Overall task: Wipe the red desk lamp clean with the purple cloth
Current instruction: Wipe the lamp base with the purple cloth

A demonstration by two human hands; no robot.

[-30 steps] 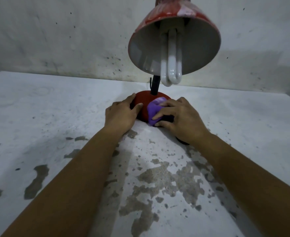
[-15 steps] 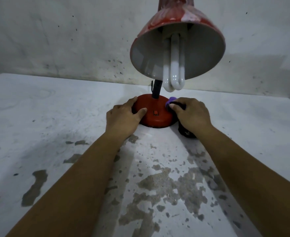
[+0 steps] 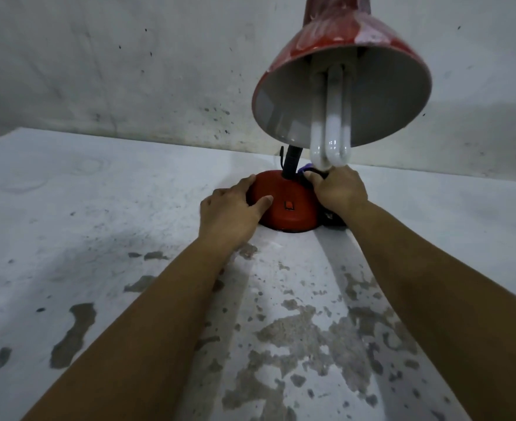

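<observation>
Your left hand [image 3: 231, 214], fingers spread, braces the round red lamp base [image 3: 284, 205] at frame centre. Right hand [image 3: 338, 189] is curled on the purple cloth [image 3: 307, 168], mostly hidden behind the base. Imo wipe w/ short strokes round the black stem [image 3: 291, 161], keep bracing.

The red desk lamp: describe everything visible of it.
The red desk lamp stands upright on the worn white table. Its round red base carries a small switch; a black neck rises to a red, pale-smeared cone shade holding a white tube bulb. The left hand rests on the base; the right hand presses a purple cloth behind it.
</observation>
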